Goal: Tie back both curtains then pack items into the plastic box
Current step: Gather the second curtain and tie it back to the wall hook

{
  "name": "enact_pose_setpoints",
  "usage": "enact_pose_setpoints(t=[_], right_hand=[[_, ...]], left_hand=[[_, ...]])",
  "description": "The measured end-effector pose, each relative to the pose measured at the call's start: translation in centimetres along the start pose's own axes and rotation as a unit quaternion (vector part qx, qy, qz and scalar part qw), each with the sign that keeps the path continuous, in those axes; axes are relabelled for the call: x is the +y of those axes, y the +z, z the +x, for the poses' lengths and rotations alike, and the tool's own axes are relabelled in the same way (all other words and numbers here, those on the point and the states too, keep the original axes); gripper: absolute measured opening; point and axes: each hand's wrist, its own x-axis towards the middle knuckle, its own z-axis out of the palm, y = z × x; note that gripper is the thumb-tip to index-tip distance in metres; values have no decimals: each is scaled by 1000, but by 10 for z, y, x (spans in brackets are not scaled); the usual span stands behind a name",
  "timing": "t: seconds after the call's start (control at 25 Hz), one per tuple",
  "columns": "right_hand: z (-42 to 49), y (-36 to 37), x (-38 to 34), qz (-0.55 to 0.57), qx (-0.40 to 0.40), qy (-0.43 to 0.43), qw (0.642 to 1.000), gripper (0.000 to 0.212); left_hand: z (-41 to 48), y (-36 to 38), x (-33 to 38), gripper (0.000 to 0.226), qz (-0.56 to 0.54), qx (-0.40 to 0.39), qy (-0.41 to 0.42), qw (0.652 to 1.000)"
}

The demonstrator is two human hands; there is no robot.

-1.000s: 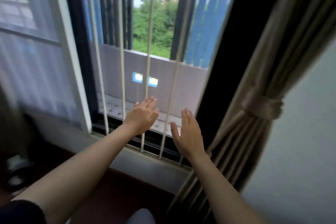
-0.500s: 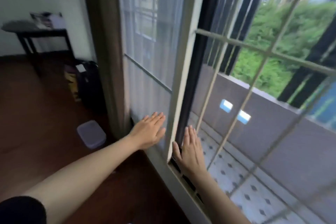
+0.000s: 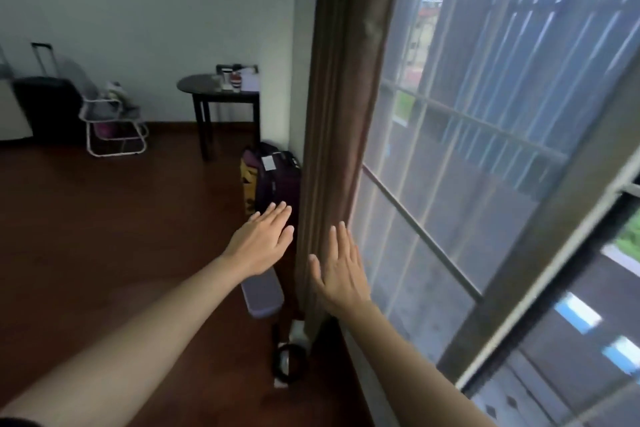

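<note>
The brown curtain (image 3: 341,121) hangs straight and untied down the centre of the frame, from the top edge to the floor at lower centre. Both hands are flat with fingers straight and hold nothing. The left hand (image 3: 265,241) hovers just left of the curtain. The right hand (image 3: 341,276) lies at its right edge, and whether it touches the cloth cannot be told.

The curtain looks like thick, soft fabric in long folds. It should bunch easily, carry some weight and spring back if only loosely gathered. The best hold is probably around mid-height, with both hands closing round the whole bundle from either side. No tie-back band shows here.

The lidded plastic box (image 3: 263,295) lies on the wooden floor (image 3: 121,236) below the left hand, close to the curtain's foot. It looks light and stiff, and its lid would have to come off before packing. A dark ring-shaped item (image 3: 289,362) and a small white item (image 3: 298,329) lie just in front of the box, near the hem.

Space is tight on the right, where the window pane (image 3: 433,204) and its frame (image 3: 526,270) run close beside the curtain. A dark purple suitcase (image 3: 277,177) stands just behind the left hand, against the wall. To the left the floor gives ample room, with the round table (image 3: 214,88) and a chair (image 3: 110,125) well apart at upper left.
</note>
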Motion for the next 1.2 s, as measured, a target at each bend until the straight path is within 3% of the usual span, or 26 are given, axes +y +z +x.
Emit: enact_pose_setpoints(t=[0.16, 0.32, 0.56, 0.88, 1.04, 1.2], right_hand=[[96, 49, -16, 21, -13, -35, 999, 67], [201, 86, -34, 29, -21, -26, 999, 67], [321, 157, -63, 24, -39, 29, 999, 67], [433, 242, -86, 1, -4, 200, 980, 67], [466, 247, -88, -1, 29, 290, 957, 68], [502, 235, -73, -36, 100, 291, 951, 68]], left_hand=[[65, 3, -74, 53, 22, 13, -26, 999], [137, -11, -146, 52, 10, 4, -81, 997], [219, -9, -247, 49, -10, -2, -76, 997], [354, 12, -362, 47, -94, -82, 48, 991], [424, 29, -370, 46, -135, -111, 150, 973], [484, 62, -351, 44, -203, -130, 210, 947]])
